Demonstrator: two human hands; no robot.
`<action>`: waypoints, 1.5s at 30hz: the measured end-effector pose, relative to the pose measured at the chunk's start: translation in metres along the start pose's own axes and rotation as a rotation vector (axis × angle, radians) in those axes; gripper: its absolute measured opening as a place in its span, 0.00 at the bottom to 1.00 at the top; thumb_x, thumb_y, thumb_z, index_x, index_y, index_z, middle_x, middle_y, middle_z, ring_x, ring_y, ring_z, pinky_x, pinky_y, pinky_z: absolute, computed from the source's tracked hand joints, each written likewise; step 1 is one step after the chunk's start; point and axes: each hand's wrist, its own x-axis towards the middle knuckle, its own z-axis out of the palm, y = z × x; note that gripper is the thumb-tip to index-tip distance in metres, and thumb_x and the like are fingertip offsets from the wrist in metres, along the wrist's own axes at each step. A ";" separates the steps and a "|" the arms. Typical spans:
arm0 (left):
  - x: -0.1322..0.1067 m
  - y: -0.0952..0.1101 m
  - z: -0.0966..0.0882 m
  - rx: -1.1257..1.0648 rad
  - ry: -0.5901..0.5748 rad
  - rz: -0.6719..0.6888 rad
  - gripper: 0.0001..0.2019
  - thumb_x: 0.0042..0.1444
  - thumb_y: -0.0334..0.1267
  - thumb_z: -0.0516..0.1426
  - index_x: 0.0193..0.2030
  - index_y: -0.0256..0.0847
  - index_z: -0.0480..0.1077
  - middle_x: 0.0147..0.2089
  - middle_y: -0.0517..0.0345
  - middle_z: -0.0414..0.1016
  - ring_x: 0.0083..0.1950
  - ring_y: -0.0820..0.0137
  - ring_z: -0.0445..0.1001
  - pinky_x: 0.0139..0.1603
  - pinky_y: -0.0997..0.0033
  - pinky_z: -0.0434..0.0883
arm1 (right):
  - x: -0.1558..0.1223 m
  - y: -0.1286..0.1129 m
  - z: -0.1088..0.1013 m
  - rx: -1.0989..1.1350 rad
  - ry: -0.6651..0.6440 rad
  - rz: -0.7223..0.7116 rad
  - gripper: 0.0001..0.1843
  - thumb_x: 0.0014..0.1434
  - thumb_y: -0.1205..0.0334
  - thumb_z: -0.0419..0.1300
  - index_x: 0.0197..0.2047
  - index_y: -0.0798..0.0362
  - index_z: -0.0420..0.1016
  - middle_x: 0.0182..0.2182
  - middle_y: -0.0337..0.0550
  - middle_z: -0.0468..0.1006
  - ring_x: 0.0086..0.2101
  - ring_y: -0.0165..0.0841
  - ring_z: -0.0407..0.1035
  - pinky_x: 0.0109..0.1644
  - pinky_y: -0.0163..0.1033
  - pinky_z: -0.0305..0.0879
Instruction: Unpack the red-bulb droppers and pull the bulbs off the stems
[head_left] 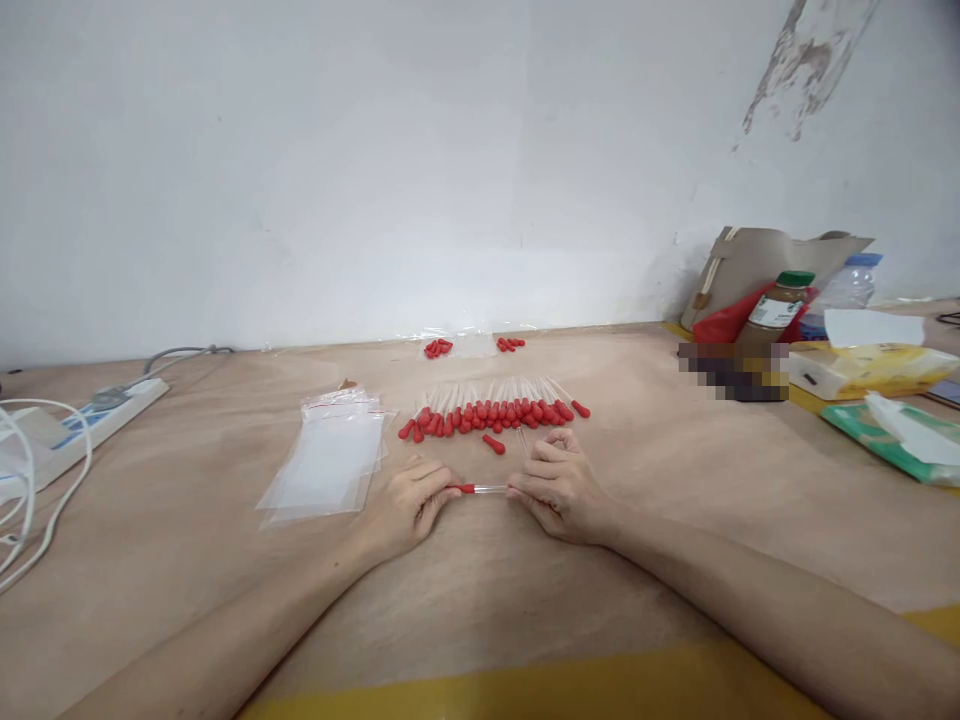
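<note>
My left hand (pixel 420 497) pinches the red rubber bulb (pixel 466 489) of a dropper. From the other side, my right hand (pixel 559 487) is closed on the dropper's clear tube (pixel 491 489), which lies level between the two hands with its end hidden in the fingers. Just beyond sits a loose red bulb (pixel 493 444). Another thin clear tube (pixel 523 440) shows beside my right fingers; whether they touch it I cannot tell. Behind these lies a row of droppers (pixel 487 412), red bulbs toward me and clear tubes pointing at the wall.
Flat clear zip bags (pixel 322 460) overlap left of the droppers. Two small heaps of red bulbs (pixel 437 348) lie near the wall on clear plastic. A power strip (pixel 112 420) with cables is at far left. Bottles (pixel 776 310), a bag (pixel 750 260) and tissue packs (pixel 870 368) stand at right.
</note>
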 end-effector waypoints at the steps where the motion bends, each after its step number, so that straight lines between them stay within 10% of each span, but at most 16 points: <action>1: -0.002 -0.004 -0.001 -0.002 0.030 -0.023 0.10 0.61 0.35 0.46 0.36 0.41 0.68 0.30 0.58 0.71 0.33 0.71 0.69 0.35 0.72 0.65 | -0.003 0.003 -0.002 -0.003 0.003 0.018 0.14 0.60 0.63 0.50 0.26 0.52 0.72 0.20 0.37 0.70 0.27 0.28 0.58 0.44 0.42 0.48; 12: -0.001 -0.015 0.000 0.017 0.272 -0.230 0.12 0.58 0.37 0.50 0.46 0.41 0.69 0.41 0.53 0.67 0.40 0.70 0.69 0.37 0.71 0.70 | -0.001 0.015 -0.001 -0.090 0.189 0.331 0.13 0.60 0.60 0.52 0.32 0.50 0.77 0.26 0.39 0.78 0.28 0.28 0.64 0.40 0.40 0.48; 32: -0.001 -0.018 0.002 -0.029 0.171 -0.320 0.15 0.54 0.47 0.55 0.46 0.44 0.66 0.41 0.57 0.66 0.29 0.74 0.68 0.34 0.70 0.71 | 0.007 0.010 0.007 -0.083 0.189 0.399 0.10 0.57 0.59 0.54 0.29 0.52 0.73 0.20 0.37 0.73 0.25 0.28 0.63 0.41 0.40 0.47; 40: 0.011 -0.021 -0.006 0.131 -0.098 0.028 0.18 0.61 0.35 0.47 0.57 0.51 0.61 0.62 0.52 0.54 0.57 0.63 0.62 0.55 0.60 0.64 | 0.006 0.012 0.011 -0.118 0.107 0.272 0.11 0.56 0.62 0.53 0.25 0.52 0.71 0.21 0.38 0.73 0.26 0.29 0.59 0.41 0.41 0.46; 45: 0.013 -0.026 0.001 0.139 -0.102 0.082 0.15 0.62 0.35 0.45 0.51 0.44 0.67 0.56 0.52 0.64 0.55 0.65 0.65 0.54 0.61 0.65 | 0.008 0.006 0.006 -0.027 -0.035 0.191 0.10 0.55 0.57 0.56 0.36 0.50 0.75 0.28 0.40 0.76 0.32 0.32 0.61 0.41 0.42 0.46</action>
